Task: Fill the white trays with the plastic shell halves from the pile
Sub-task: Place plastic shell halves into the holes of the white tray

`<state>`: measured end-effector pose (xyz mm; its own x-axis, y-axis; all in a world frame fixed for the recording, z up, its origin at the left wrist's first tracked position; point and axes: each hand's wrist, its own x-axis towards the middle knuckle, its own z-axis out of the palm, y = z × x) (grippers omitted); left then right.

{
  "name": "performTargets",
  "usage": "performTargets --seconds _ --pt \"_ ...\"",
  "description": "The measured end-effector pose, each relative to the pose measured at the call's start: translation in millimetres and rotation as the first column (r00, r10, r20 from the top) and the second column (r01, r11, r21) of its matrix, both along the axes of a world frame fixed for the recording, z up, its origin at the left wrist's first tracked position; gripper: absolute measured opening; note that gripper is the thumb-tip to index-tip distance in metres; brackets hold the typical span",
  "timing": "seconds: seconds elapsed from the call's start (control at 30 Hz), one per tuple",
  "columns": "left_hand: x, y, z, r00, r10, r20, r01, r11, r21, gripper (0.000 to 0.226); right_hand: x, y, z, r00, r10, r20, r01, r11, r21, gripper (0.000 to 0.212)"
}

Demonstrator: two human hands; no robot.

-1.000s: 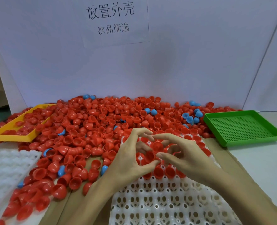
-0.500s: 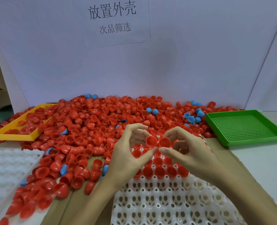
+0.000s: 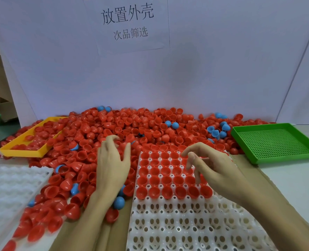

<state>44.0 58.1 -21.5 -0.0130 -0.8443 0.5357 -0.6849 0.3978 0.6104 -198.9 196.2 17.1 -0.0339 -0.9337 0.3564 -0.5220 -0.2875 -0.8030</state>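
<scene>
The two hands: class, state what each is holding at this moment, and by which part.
Nothing visibly held. The left hand reaches over the red shell pile, fingers loosely spread; the right hand hovers over the white tray, fingers relaxed.

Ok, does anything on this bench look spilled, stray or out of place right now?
Yes. The pile of red shell halves has spread into the yellow tray, over its far rim. Blue shell halves lie scattered through the red ones, and one sits by the left hand's wrist. The white tray itself looks orderly.
</scene>
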Motion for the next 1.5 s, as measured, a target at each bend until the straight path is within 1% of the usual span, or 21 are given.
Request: performTargets --seconds 0.03,0.07,0.13,0.2,0.37,0.5,0.57,0.63,0.73,0.77,0.83,0.9,0.97,1.03,1.1,1.17,1.23,1.3,1.33,1.4,1.5 --pt "7.8 -7.9 -5.2 0.988 0.097 0.119 -0.098 0.995 0.005 0.042 0.4 0.2 0.3 1.000 -0.001 -0.005 0.001 1.000 0.001 0.019" --pt "13.4 -13.3 -9.4 0.966 0.145 0.215 -0.151 0.989 0.011 0.050 0.8 0.4 0.6 1.000 -0.002 -0.009 0.002 1.000 0.003 0.019" --pt "16.9 -20.0 -14.6 0.938 0.124 0.323 -0.153 0.986 0.067 0.055 1.4 0.7 0.9 1.000 -0.003 -0.018 0.003 1.000 0.000 0.019" --pt "12.6 -26.4 -17.8 0.924 0.062 0.378 -0.110 0.988 0.107 0.056 1.6 1.1 1.1 0.999 -0.005 -0.031 0.005 1.000 -0.007 0.019" --pt "-7.4 -58.6 -9.0 0.863 -0.028 0.504 -0.018 0.996 0.085 0.058 0.8 0.7 2.2 0.998 -0.012 -0.059 0.011 1.000 -0.019 0.020" --pt "-11.9 -91.6 -3.1 0.774 -0.046 0.631 -0.063 0.987 0.150 0.062 0.4 2.2 2.1 0.994 -0.021 -0.103 0.018 0.999 -0.029 0.023" --pt "-11.3 -100.7 -5.8 0.772 -0.039 0.634 -0.089 0.982 0.168 0.061 0.1 2.7 1.5 0.993 -0.019 -0.117 0.014 0.999 -0.040 0.024" --pt "-12.2 -104.2 -11.7 0.789 -0.007 0.614 -0.101 0.985 0.141 0.057 0.2 3.0 1.1 0.988 -0.023 -0.151 0.012 0.997 -0.071 0.024" --pt "-13.8 -99.3 -17.6 0.777 0.080 0.625 -0.131 0.991 0.036 0.051 2.1 3.4 1.5 0.980 -0.030 -0.199 0.007 0.993 -0.116 0.024" --pt "-14.5 -95.1 -16.5 0.757 0.129 0.640 -0.153 0.988 -0.019 0.048 2.7 3.4 1.7 0.977 -0.031 -0.211 0.004 0.992 -0.127 0.024" --pt "-17.5 -82.9 -9.9 0.686 0.213 0.696 -0.190 0.976 -0.111 0.041 3.8 3.2 0.9 0.972 -0.025 -0.232 -0.004 0.992 -0.126 0.028" --pt "-22.8 -71.1 0.2 0.628 0.237 0.742 -0.163 0.972 -0.172 0.031 3.5 2.3 -0.7 0.969 -0.020 -0.246 -0.010 0.993 -0.118 0.031" --pt "-27.8 -60.1 10.4 0.637 0.234 0.735 -0.092 0.969 -0.230 0.024 2.6 1.5 -2.0 0.967 -0.019 -0.256 -0.012 0.993 -0.118 0.033" --pt "-31.5 -47.7 19.5 0.719 0.209 0.663 0.019 0.947 -0.320 0.014 1.7 0.7 -2.9 0.967 -0.031 -0.252 -0.002 0.991 -0.132 0.029" --pt "-36.7 -29.5 24.3 0.833 0.090 0.546 0.166 0.900 -0.402 0.008 0.2 -1.2 -4.9 0.970 -0.058 -0.234 0.028 0.991 -0.133 0.022" --pt "-43.4 -2.1 25.2 0.892 -0.096 0.441 0.304 0.851 -0.429 0.005 -1.6 -2.9 -7.7 0.976 -0.084 -0.203 0.062 0.991 -0.115 0.021" --pt "-48.7 25.4 19.6 0.900 -0.234 0.368 0.389 0.812 -0.435 0.004 -0.4 -3.4 -8.8 0.985 -0.078 -0.155 0.063 0.993 -0.102 0.044" --pt "-52.5 44.7 9.4 0.893 -0.306 0.330 0.429 0.799 -0.421 0.006 2.7 -3.6 -9.1 0.994 -0.047 -0.101 0.038 0.995 -0.093 0.069" --pt "-53.9 50.5 4.3 0.890 -0.332 0.314 0.442 0.798 -0.409 0.007 4.5 -3.5 -8.9 0.996 -0.039 -0.086 0.031 0.995 -0.093 0.078" --pt "-55.2 57.4 -3.3 0.880 -0.379 0.287 0.469 0.793 -0.390 0.009 7.5 -3.4 -8.5 0.996 -0.037 -0.086 0.028 0.994 -0.104 0.081" --pt "-54.5 60.6 -7.5 0.863 -0.439 0.250 0.504 0.778 -0.376 0.010 7.7 -3.7 -8.2 0.995 -0.043 -0.085 0.032 0.991 -0.128 0.072"
